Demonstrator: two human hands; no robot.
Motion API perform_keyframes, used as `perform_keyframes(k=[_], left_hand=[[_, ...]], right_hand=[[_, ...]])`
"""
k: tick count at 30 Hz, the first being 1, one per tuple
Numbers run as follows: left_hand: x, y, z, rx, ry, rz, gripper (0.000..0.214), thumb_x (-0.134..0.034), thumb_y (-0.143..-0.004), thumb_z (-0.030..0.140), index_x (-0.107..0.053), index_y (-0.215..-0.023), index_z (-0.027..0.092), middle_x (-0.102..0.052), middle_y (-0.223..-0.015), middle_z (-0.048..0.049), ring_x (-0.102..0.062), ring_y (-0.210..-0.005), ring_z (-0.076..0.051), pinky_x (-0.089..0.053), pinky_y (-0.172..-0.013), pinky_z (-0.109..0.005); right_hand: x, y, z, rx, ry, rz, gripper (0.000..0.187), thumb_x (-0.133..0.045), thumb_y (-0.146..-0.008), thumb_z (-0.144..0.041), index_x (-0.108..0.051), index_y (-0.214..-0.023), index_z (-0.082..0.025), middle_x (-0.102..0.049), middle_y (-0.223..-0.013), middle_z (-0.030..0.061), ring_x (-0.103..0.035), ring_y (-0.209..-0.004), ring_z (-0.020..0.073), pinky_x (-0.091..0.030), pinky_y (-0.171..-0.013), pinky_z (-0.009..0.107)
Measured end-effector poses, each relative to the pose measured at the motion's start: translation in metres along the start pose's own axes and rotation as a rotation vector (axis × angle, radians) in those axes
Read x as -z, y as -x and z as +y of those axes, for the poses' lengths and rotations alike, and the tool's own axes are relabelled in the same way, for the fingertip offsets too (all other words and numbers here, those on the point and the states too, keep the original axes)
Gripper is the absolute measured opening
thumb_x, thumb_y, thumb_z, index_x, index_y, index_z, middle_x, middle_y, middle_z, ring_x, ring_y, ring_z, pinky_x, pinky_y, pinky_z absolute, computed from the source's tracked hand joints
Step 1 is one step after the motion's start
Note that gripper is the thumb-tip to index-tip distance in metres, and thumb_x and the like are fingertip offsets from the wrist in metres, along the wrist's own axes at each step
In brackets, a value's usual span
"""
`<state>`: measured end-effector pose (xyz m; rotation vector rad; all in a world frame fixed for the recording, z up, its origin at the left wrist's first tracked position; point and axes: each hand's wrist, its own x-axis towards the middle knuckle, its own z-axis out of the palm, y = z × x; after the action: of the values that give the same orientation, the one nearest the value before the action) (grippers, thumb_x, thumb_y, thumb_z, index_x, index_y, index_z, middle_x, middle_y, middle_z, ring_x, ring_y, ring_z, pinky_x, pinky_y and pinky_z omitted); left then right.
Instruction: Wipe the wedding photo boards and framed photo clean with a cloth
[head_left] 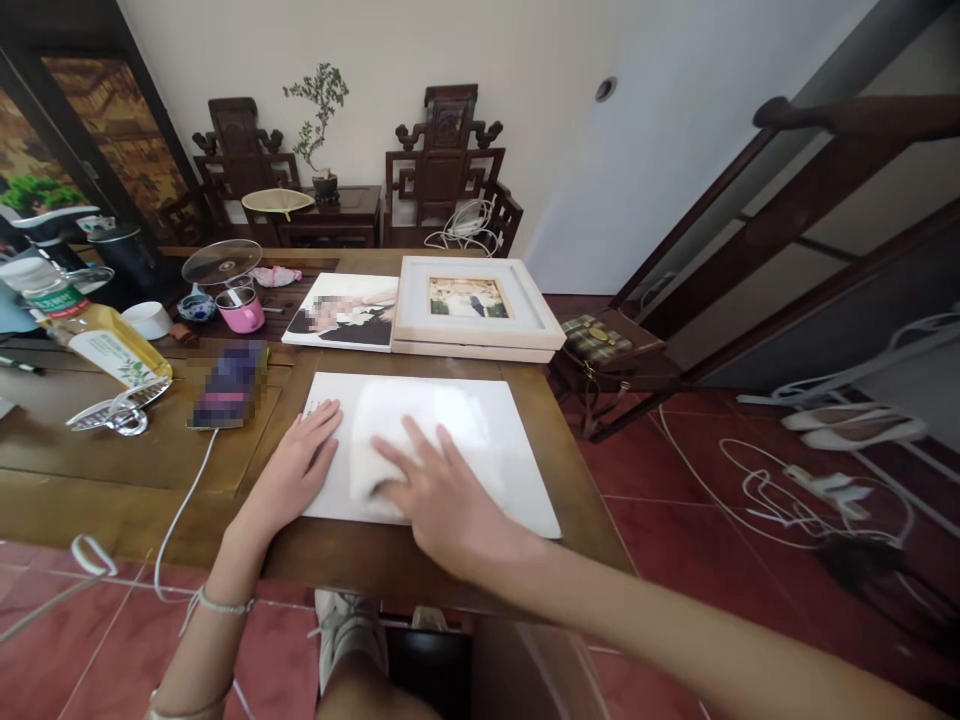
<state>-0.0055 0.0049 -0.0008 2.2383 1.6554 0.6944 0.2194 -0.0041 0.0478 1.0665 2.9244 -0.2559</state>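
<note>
A white rectangular board (525,470) lies flat near the table's front edge, with small dark print at its left side. On it is a soft white cloth or tissue (375,410), its edges blurred. My right hand (442,495) presses on this cloth with fingers spread; its thumb side is partly hidden. My left hand (300,465) lies flat on the board's left edge, fingers stretched out. Just behind the board are a photo panel (360,310) and a pale box-like frame (480,340) with a wedding picture inside.
Left on the wooden table (150,510) are a phone (229,385) with a white cable, a hair claw clip (120,408), an oil bottle (109,340) and a pink mug (241,312). A checked bag (596,340) sits beyond the right edge. Cables (795,500) lie on the red floor.
</note>
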Motion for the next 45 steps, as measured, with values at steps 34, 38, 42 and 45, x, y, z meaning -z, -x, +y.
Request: perform_keyframes(k=[34, 38, 42, 45], left_hand=[[0.003, -0.002, 0.004, -0.017, 0.034, 0.050, 0.040, -0.039, -0.096, 0.033, -0.055, -0.130, 0.018, -0.052, -0.141, -0.0093, -0.045, -0.133, -0.025, -0.024, -0.116, -0.046], [0.007, -0.003, 0.009, -0.030, 0.055, 0.050, 0.037, -0.040, -0.096, 0.030, -0.058, -0.126, 0.019, -0.058, -0.135, -0.0079, -0.053, -0.124, -0.024, -0.032, -0.112, -0.043], [0.005, -0.003, 0.006, -0.026, 0.047, 0.048, 0.038, -0.041, -0.095, 0.031, -0.058, -0.126, 0.018, -0.057, -0.135, -0.0092, -0.053, -0.125, -0.025, -0.032, -0.112, -0.045], [0.001, -0.001, 0.001, -0.009, 0.040, 0.071, 0.042, -0.042, -0.094, 0.035, -0.056, -0.129, 0.014, -0.053, -0.139, -0.0122, -0.045, -0.132, -0.026, -0.026, -0.115, -0.047]], right_hand=[[0.033, -0.083, 0.038, 0.046, -0.209, 0.037, 0.050, -0.039, -0.077, -0.003, -0.060, -0.120, -0.019, -0.065, -0.119, 0.0121, -0.050, -0.122, 0.0314, -0.041, -0.096, 0.044], [0.035, -0.123, 0.016, 0.035, -0.232, 0.081, 0.040, -0.040, -0.081, -0.010, -0.064, -0.111, -0.020, -0.067, -0.113, 0.0117, -0.057, -0.108, 0.0301, -0.043, -0.088, 0.040], [0.038, -0.115, 0.011, -0.036, -0.231, 0.107, 0.041, -0.040, -0.080, -0.007, -0.063, -0.112, -0.019, -0.067, -0.110, 0.0127, -0.058, -0.107, 0.0307, -0.043, -0.086, 0.041], [0.037, -0.087, 0.034, -0.088, -0.215, 0.104, 0.046, -0.039, -0.076, -0.003, -0.063, -0.114, -0.017, -0.067, -0.108, 0.0155, -0.059, -0.106, 0.0321, -0.044, -0.087, 0.043]])
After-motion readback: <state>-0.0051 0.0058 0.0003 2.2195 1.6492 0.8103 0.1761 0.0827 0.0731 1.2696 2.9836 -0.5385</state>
